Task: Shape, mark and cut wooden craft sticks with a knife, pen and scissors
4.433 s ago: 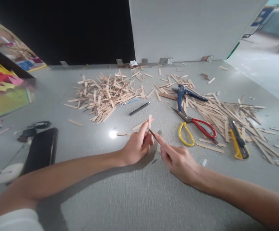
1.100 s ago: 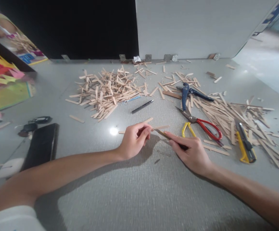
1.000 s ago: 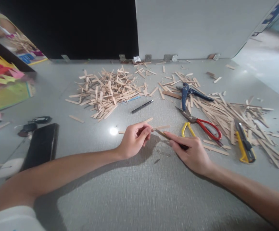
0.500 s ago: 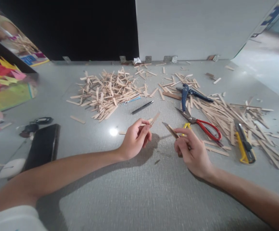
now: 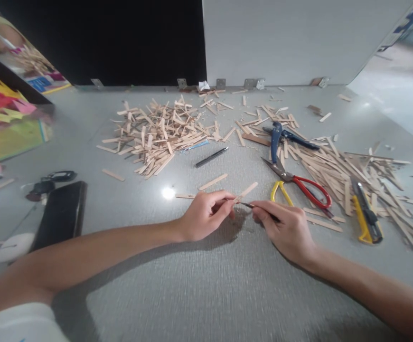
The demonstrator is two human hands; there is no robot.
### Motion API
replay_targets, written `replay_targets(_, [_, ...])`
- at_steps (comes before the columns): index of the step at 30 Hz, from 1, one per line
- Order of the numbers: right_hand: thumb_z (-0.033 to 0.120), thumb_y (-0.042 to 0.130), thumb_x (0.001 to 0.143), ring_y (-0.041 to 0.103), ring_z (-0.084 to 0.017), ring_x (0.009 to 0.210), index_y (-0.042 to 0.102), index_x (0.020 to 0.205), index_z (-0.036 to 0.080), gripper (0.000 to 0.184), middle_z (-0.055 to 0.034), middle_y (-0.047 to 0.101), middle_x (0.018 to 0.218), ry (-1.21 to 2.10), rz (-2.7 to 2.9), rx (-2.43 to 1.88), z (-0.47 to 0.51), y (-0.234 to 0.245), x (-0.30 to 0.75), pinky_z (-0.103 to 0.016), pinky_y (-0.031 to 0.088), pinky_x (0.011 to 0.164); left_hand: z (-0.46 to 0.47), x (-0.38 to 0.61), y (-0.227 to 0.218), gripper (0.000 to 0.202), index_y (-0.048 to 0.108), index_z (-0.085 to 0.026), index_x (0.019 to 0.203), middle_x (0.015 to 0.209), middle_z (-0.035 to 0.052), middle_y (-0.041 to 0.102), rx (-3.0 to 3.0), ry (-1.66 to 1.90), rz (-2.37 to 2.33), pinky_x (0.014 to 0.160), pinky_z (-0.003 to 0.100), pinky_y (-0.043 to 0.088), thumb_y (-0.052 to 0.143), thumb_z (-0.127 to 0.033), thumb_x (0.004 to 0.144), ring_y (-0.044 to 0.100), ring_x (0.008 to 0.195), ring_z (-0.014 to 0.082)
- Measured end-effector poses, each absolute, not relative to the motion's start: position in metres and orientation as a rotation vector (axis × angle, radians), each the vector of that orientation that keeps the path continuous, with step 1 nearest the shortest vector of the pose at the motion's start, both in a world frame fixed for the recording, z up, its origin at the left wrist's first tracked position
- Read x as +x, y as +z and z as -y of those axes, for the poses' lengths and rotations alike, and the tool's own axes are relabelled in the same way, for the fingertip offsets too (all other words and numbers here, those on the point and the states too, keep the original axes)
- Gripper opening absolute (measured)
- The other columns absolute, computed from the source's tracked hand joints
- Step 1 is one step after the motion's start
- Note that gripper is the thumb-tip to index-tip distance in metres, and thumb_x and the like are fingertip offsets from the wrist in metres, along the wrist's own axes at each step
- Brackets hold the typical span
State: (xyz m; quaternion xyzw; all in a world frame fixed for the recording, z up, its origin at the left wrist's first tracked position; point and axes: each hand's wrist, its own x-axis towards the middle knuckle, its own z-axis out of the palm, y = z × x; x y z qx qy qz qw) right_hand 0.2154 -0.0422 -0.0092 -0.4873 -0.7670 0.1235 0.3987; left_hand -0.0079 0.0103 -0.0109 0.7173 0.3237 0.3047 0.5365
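My left hand [image 5: 206, 216] is closed on a wooden craft stick [image 5: 249, 189], whose pale end sticks out past the fingertips. Pinched in my right hand [image 5: 286, 225] is a slim knife [image 5: 246, 205], its handle mostly hidden by the fingers. The blade tip meets the stick, or comes very close to it, right by my left fingertips. Two loose sticks lie just beyond my left hand, one of them a short craft stick [image 5: 213, 182]. Past my right hand are a yellow-handled tool [image 5: 280, 192] and red-handled scissors [image 5: 311, 190].
A heap of cut sticks [image 5: 156, 135] lies at the back left, long sticks [image 5: 323, 166] at the right. Around them are a dark pen-like tool [image 5: 211, 157], blue pliers [image 5: 276, 142], a yellow utility knife [image 5: 366, 218] and a phone [image 5: 62, 211]. A hinged panel [image 5: 281, 42] stands behind.
My right hand has brought the knife left and down to the stick. My left hand has shifted slightly right, lowering the stick and uncovering another one lying behind it.
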Motion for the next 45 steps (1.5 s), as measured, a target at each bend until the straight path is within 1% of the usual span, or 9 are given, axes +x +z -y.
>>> replay_targets(3, [0.015,0.056,0.107,0.077,-0.014,0.064,0.081,0.108,0.016,0.025,-0.0042,0.084,0.082,0.353,1.912,-1.224,0.043,-0.010,0.213,-0.021,0.060,0.062,-0.010,-0.008,-0.009,0.027,0.070,-0.014,0.099,0.073,0.0028,0.074,1.747,0.739,-0.750,0.045,0.019,0.040,0.051,-0.031,0.106,0.051,0.047,0.0081])
replay_targets(12, [0.016,0.056,0.107,0.081,-0.019,0.070,0.084,0.113,0.013,0.029,-0.0097,0.087,0.092,0.340,1.939,-1.244,0.043,-0.013,0.215,-0.026,0.062,0.059,-0.008,-0.009,-0.009,0.026,0.070,-0.015,0.097,0.072,0.0022,0.073,1.825,0.730,-0.753,0.045,0.018,0.038,0.051,-0.029,0.107,0.050,0.047,0.0074])
replay_targets(16, [0.017,0.055,0.108,0.082,-0.020,0.070,0.084,0.113,0.013,0.030,-0.0103,0.087,0.092,0.338,1.960,-1.255,0.044,-0.014,0.216,-0.027,0.062,0.059,-0.008,-0.008,-0.009,0.026,0.070,-0.015,0.095,0.071,0.0016,0.073,1.836,0.743,-0.750,0.045,0.018,0.037,0.051,-0.028,0.106,0.049,0.046,0.0071])
replay_targets(23, [0.023,0.053,0.109,0.079,-0.019,0.067,0.085,0.116,0.021,0.033,-0.0065,0.086,0.087,0.375,1.990,-1.299,0.044,-0.017,0.218,-0.028,0.062,0.059,-0.008,-0.008,-0.009,0.028,0.071,-0.016,0.096,0.072,0.0019,0.073,1.845,0.712,-0.787,0.047,0.019,0.038,0.050,-0.031,0.107,0.051,0.048,0.0081])
replay_targets(26, [0.024,0.052,0.110,0.076,-0.018,0.064,0.085,0.117,0.022,0.034,-0.0062,0.084,0.085,0.340,2.018,-1.326,0.044,-0.019,0.219,-0.027,0.061,0.058,-0.008,-0.008,-0.011,0.029,0.071,-0.016,0.096,0.072,0.0021,0.074,1.870,0.711,-0.804,0.048,0.019,0.040,0.050,-0.032,0.108,0.053,0.049,0.0086])
replay_targets(31, [0.021,0.048,0.111,0.069,-0.015,0.057,0.083,0.123,0.022,0.037,-0.0046,0.080,0.078,0.145,2.161,-1.369,0.045,-0.020,0.221,-0.024,0.051,0.053,-0.008,-0.008,-0.015,0.031,0.070,-0.017,0.091,0.070,0.0016,0.073,1.968,0.720,-0.844,0.051,0.020,0.042,0.049,-0.032,0.109,0.057,0.051,0.0098])
replay_targets(37, [0.015,0.046,0.109,0.058,-0.012,0.048,0.081,0.127,0.021,0.041,-0.0012,0.070,0.068,-0.077,2.261,-1.367,0.046,-0.024,0.224,-0.024,0.038,0.046,-0.010,-0.009,-0.019,0.029,0.066,-0.018,0.087,0.068,0.0004,0.071,2.007,0.739,-0.850,0.052,0.020,0.042,0.048,-0.027,0.107,0.058,0.051,0.0096])
replay_targets(42, [0.022,0.047,0.110,0.062,-0.013,0.056,0.081,0.129,0.028,0.039,-0.0019,0.074,0.073,0.123,2.222,-1.431,0.044,-0.027,0.224,-0.022,0.042,0.050,-0.012,-0.007,-0.017,0.028,0.065,-0.017,0.086,0.067,0.0004,0.070,1.888,0.699,-0.826,0.049,0.020,0.040,0.051,-0.028,0.107,0.053,0.047,0.0084])
replay_targets(45, [0.027,0.047,0.111,0.064,-0.013,0.059,0.081,0.128,0.027,0.038,-0.0031,0.076,0.075,0.219,2.181,-1.403,0.042,-0.028,0.224,-0.022,0.046,0.053,-0.013,-0.007,-0.014,0.029,0.066,-0.016,0.088,0.068,0.0016,0.070,1.738,0.635,-0.815,0.046,0.019,0.040,0.052,-0.032,0.108,0.052,0.044,0.0078])
